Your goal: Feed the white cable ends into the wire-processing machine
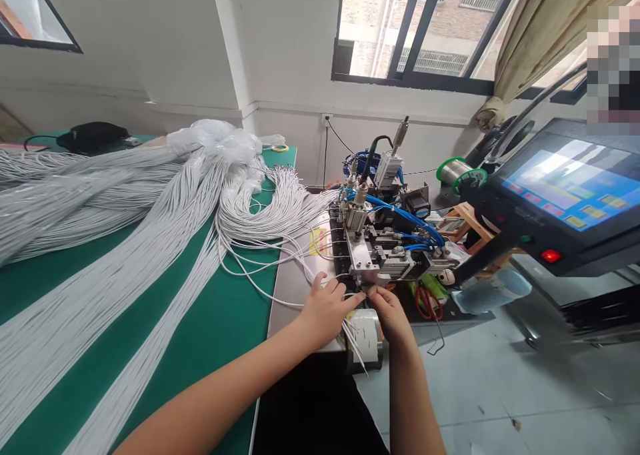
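Left hand (327, 311): one, palm down over the near right part of the metal plate (290, 285), index finger extended towards the machine's front. Gap between thumb and fingers hidden in part; whether anything is pinched cannot be told.

Right hand (393, 311): one, beyond the plate's right edge, thumb and index finger drawn narrow, almost meeting the left index fingertip. Contents of the pinch too small to tell.

White cable (280, 301): one, leaving the looped bundle (255, 205), crossing the right edge of the green desk (215, 321) and running onto the plate, where it passes out of sight at the left hand. Long axis roughly left to right, towards the fingertips. Nearer hand: the left. The visible length lies to the left of both grips, the right one being farther along the same line; its tip is not discernible.

Loose cable ends (354, 343): several, slanting down from beneath the left hand, before a labelled spool (371, 321) at the plate's near right corner.

Machine (357, 248): one, along the plate's right edge, its front just beyond the fingertips.

Red-handled scissors (427, 303): one pair, right of the right hand, apart from it.
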The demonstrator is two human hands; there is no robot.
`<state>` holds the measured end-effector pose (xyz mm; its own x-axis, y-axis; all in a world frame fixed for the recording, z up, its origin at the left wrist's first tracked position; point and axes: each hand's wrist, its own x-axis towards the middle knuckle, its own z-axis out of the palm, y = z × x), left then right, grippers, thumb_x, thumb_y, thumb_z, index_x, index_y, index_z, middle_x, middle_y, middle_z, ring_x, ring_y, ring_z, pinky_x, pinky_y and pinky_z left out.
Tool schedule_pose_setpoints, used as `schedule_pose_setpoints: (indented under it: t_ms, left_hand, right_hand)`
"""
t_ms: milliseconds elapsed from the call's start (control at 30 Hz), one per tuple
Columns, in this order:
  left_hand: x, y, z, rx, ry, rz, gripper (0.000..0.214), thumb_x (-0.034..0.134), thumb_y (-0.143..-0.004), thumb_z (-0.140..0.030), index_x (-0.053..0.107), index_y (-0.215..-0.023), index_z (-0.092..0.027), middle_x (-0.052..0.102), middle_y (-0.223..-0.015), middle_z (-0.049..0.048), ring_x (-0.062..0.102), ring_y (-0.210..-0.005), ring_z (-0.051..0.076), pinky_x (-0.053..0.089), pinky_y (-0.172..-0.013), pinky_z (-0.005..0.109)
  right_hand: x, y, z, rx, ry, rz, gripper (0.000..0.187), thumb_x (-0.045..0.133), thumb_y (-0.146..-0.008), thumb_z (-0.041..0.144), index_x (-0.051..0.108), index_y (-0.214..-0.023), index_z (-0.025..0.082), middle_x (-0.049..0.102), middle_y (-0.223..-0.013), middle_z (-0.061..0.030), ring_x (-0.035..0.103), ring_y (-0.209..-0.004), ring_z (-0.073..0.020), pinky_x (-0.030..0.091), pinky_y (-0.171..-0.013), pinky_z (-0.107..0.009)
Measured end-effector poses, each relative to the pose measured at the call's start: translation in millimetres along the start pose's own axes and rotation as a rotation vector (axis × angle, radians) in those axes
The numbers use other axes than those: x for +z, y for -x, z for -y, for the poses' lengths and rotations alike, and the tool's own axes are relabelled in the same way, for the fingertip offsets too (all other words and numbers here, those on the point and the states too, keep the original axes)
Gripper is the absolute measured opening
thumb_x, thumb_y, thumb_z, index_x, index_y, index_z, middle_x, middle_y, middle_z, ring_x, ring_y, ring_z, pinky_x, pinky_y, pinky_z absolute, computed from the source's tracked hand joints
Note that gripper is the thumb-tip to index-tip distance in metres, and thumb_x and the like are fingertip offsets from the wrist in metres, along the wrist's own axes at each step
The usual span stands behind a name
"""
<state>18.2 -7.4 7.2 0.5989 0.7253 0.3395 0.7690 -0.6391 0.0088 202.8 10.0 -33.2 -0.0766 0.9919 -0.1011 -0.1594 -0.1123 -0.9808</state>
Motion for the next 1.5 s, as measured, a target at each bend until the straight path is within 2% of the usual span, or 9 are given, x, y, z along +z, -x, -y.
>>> schedule_pose_setpoints:
  t_ms: [233,467,633,833,967,1067,1200,1333,1500]
  left_hand:
    - [-3.0,-1,3,-0.003,0.026,0.014,0.052,0.053,-0.079,-0.015,0.049,-0.127,-0.035,0.058,-0.093,0.0039,0.052,-0.091,0.023,0.028,-0.092,0.046]
    - [3.6,6,9,0.017,0.063,-0.131,0.038,0.053,-0.079,-0.015,0.060,-0.114,-0.024,0.060,-0.102,0.0062,0.051,-0.097,0.022,0.030,-0.091,0.042]
    - [6.5,9,9,0.007,0.043,-0.242,0.028,0.051,-0.081,-0.015,0.064,-0.104,-0.021,0.062,-0.092,0.0048,0.053,-0.091,0.020,0.029,-0.091,0.043]
    - [7.4,9,6,-0.084,-0.006,-0.224,0.032,0.049,-0.079,-0.014,0.062,-0.108,-0.017,0.062,-0.098,0.0095,0.052,-0.095,0.024,0.028,-0.094,0.048]
    - [3.9,9,6,-0.153,0.006,-0.225,0.043,0.051,-0.077,-0.014,0.056,-0.119,-0.017,0.057,-0.117,0.0127,0.050,-0.105,0.027,0.028,-0.095,0.050]
    - [0.8,10,9,-0.047,0.082,-0.257,0.037,0.047,-0.083,-0.019,0.055,-0.119,-0.021,0.059,-0.114,0.0091,0.053,-0.102,0.024,0.031,-0.094,0.046]
    - [0.3,12,12,0.200,0.238,-0.233,0.030,0.042,-0.088,-0.025,0.057,-0.113,-0.020,0.062,-0.100,0.0060,0.058,-0.086,0.016,0.042,-0.077,0.031]
    - [1.5,13,12,0.246,0.302,-0.233,0.032,0.040,-0.090,-0.037,0.058,-0.110,-0.020,0.062,-0.094,0.0053,0.060,-0.077,0.015,0.045,-0.067,0.027]
    - [0.2,12,8,0.148,0.283,-0.238,0.040,0.044,-0.087,-0.035,0.051,-0.121,-0.015,0.061,-0.104,0.0096,0.062,-0.085,0.018,0.050,-0.071,0.028]
  right_hand:
    - [1,4,-3,0.000,0.000,-0.028,0.038,0.068,-0.068,0.050,0.046,-0.061,0.019,0.041,-0.053,0.0068,0.033,-0.049,-0.0089,0.027,-0.048,-0.021]
    - [-2,19,-7,-0.117,0.206,-0.233,0.039,0.065,-0.071,0.055,0.052,-0.064,0.018,0.047,-0.058,0.0027,0.040,-0.055,-0.0122,0.032,-0.050,-0.023]
    - [-5,33,6,-0.224,0.333,-0.374,0.037,0.062,-0.077,0.051,0.054,-0.064,0.018,0.045,-0.057,0.0030,0.038,-0.054,-0.0118,0.032,-0.051,-0.023]
    - [1,50,24,-0.313,0.380,-0.443,0.035,0.059,-0.081,0.049,0.054,-0.064,0.018,0.045,-0.056,0.0024,0.039,-0.052,-0.0115,0.032,-0.048,-0.022]
    - [10,62,33,-0.304,0.424,-0.429,0.033,0.059,-0.081,0.048,0.055,-0.066,0.019,0.044,-0.055,0.0024,0.038,-0.051,-0.0114,0.030,-0.045,-0.023]
    - [18,72,39,-0.383,0.496,-0.403,0.028,0.058,-0.082,0.044,0.058,-0.069,0.019,0.046,-0.054,0.0021,0.040,-0.049,-0.0121,0.031,-0.046,-0.024]
    - [33,87,45,-0.511,0.652,-0.088,0.013,0.061,-0.082,0.031,0.068,-0.086,0.021,0.061,-0.070,-0.0024,0.046,-0.052,-0.0135,0.037,-0.049,-0.026]
    - [51,95,42,-0.539,0.698,0.184,0.027,0.057,-0.086,0.023,0.067,-0.110,0.028,0.067,-0.093,-0.0049,0.057,-0.064,-0.0157,0.047,-0.059,-0.027]
    - [56,91,26,-0.640,0.697,0.076,0.026,0.054,-0.088,0.019,0.070,-0.106,0.028,0.069,-0.095,-0.0056,0.064,-0.089,-0.0209,0.051,-0.078,-0.032]
